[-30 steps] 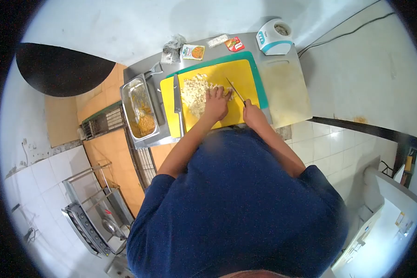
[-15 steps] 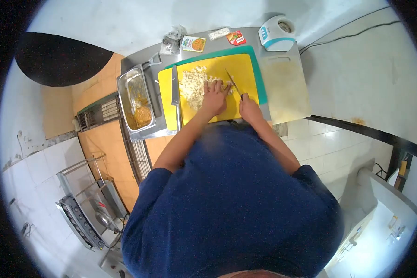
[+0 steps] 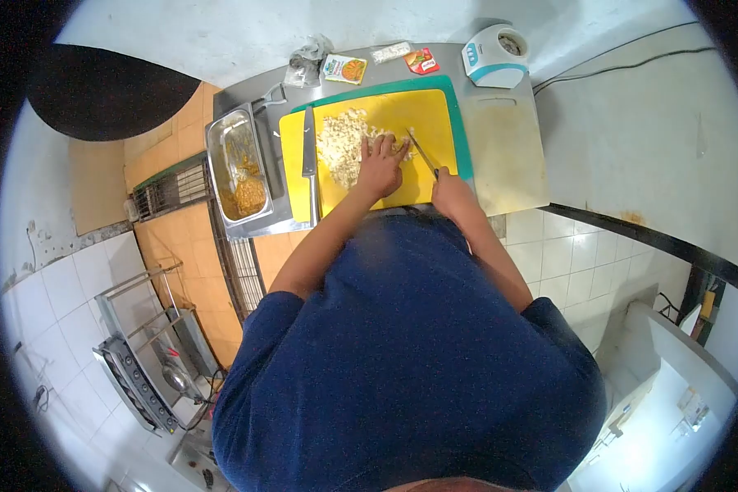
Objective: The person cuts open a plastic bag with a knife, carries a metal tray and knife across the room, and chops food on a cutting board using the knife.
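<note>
My right hand [image 3: 453, 195] grips the dark handle of a kitchen knife [image 3: 421, 151]; its narrow blade points away to the left over a yellow cutting board [image 3: 430, 115]. My left hand [image 3: 380, 170] lies with fingers spread on pale chopped pieces, left of the blade. A heap of these chopped pieces [image 3: 340, 146], too small to identify, covers the board's left middle. A larger knife [image 3: 309, 143] lies along the board's left side, beside the heap. Under the yellow board, a green board [image 3: 460, 135] shows at the top and right.
Left of the boards stands a metal pan [image 3: 211, 156] with orange-brown food. Along the back are a plastic bag [image 3: 305, 67], a yellow packet [image 3: 344, 69], a white pack [image 3: 390, 52] and a red packet [image 3: 421, 61]. A white-blue appliance [image 3: 495, 57] and a pale board [image 3: 508, 152] stand right.
My right hand and the knife have shifted slightly to the right and nearer me. My left hand stays spread on the chopped pieces, almost unmoved.
</note>
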### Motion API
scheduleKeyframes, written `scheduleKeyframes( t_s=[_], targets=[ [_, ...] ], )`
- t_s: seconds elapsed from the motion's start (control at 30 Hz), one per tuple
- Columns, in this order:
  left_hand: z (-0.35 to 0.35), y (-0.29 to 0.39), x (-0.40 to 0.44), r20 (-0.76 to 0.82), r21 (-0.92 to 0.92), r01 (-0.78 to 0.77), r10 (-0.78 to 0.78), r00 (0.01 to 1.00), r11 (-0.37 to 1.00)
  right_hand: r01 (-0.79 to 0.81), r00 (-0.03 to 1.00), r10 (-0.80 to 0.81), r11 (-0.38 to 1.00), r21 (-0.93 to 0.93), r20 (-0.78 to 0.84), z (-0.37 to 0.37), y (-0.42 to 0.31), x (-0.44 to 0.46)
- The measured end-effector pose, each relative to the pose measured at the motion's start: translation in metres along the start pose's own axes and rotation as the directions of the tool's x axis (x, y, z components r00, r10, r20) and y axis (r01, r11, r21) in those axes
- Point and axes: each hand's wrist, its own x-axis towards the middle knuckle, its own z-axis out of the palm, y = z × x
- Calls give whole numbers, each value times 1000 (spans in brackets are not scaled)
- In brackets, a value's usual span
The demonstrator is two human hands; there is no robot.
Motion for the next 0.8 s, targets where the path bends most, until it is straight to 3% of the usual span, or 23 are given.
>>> scheduleKeyframes(
  t_s=[0.8],
  targets=[
    [-3, 2, 0, 30, 18, 12, -12, 999, 1000, 14, 997, -12, 999, -30, 70, -6, 7, -8]
  ],
)
